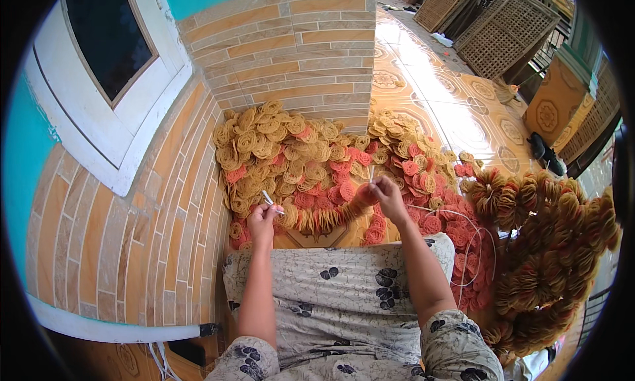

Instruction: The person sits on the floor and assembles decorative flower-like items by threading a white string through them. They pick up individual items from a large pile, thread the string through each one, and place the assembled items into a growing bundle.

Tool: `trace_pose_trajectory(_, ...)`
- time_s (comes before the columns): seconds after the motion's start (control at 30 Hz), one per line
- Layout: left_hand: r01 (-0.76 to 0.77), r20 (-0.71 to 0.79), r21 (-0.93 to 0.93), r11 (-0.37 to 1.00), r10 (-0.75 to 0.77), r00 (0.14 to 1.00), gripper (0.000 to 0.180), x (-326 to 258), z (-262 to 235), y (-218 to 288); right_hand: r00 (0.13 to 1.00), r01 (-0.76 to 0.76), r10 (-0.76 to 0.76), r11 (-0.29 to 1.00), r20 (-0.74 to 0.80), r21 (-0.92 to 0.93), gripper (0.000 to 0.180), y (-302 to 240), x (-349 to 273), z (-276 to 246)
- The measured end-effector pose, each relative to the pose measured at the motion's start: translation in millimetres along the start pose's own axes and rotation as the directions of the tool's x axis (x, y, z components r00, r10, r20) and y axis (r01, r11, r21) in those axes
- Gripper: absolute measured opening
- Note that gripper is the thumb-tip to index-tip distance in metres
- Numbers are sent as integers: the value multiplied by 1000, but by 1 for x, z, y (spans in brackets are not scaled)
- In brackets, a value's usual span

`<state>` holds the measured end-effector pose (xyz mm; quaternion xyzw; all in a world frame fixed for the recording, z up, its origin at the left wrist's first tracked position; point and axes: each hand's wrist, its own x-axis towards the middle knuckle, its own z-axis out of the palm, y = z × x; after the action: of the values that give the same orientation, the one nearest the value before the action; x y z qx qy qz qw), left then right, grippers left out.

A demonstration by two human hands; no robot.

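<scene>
A string of yellow and orange crinkled rosettes point(317, 219), packed face to face, sags between my two hands above my lap. At its left end my left hand point(262, 223) pinches a short piece of white cord, its ends poking out past the fingers. My right hand point(389, 197) is closed at the other end, with a bit of white cord standing up from the fingertips. From near the right hand a long white cord point(476, 232) loops out over the pink rosettes point(460, 239). Loose yellow rosettes point(264, 139) lie heaped just beyond my hands.
Thick bundles of strung rosettes point(549, 249) stand at my right. A brick-patterned wall point(152, 229) with a white-framed window point(139, 116) rises close on my left. A white tube point(119, 321) runs at lower left. Woven panels point(506, 34) and dark shoes point(546, 153) are farther off.
</scene>
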<state>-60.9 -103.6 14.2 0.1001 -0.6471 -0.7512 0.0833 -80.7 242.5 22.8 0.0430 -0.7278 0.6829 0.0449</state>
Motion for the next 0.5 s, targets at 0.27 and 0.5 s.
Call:
trace_pose_trajectory(0.27,-31,485,184,983,-63,872,18,-24,77,51,896,130,-90,990,434,-62,8,-65,-23,46)
trace_pose_trajectory(0.5,-80,525,129,988,0,851,26,-31,103,28,917,-60,36,997,398,47,17,-55,-19,40)
